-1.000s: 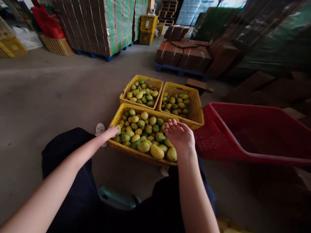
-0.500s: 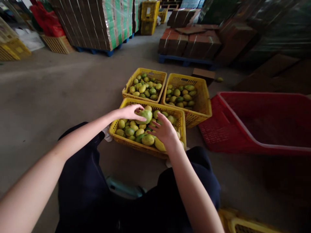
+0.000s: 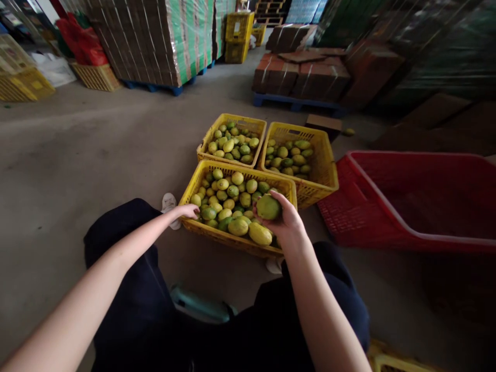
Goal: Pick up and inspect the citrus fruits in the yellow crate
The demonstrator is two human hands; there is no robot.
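A large green lemon rests in my right hand, whose fingers wrap round it above the right part of the near yellow crate. Over that crate's left rim reaches my left hand, its fingers curled down onto a greenish lemon there; the fingertips are partly hidden. Yellow and green lemons fill the near crate, among them a big yellow lemon just below my right hand.
Behind stand two more yellow crates of lemons, one at left and one at right. A red crate is on the right. Boxes on a blue pallet and a wrapped stack stand farther back.
The large green lemon has passed from my left hand into my right. My left hand has moved left and down to the near crate's left rim.
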